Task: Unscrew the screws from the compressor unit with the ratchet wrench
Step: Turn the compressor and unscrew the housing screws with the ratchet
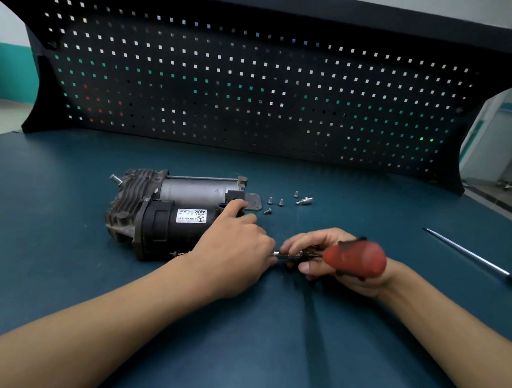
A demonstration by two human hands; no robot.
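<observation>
The compressor unit (166, 210) lies on its side on the blue-green bench, finned grey head to the left, black motor housing with a white label in front. My left hand (231, 251) rests on its right end, fingers curled over the housing. Just to the right, my right hand (334, 261) grips the red handle of the ratchet wrench (354, 258). Its metal shaft points left toward the unit's near right end, and my left hand hides the tip. Several loose screws (275, 202) lie behind my hands.
A small metal fitting (304, 200) lies beside the loose screws. A long screwdriver (475, 257) with a yellow-and-black handle lies at the right edge of the bench. A dark pegboard (253, 91) stands along the back of the bench.
</observation>
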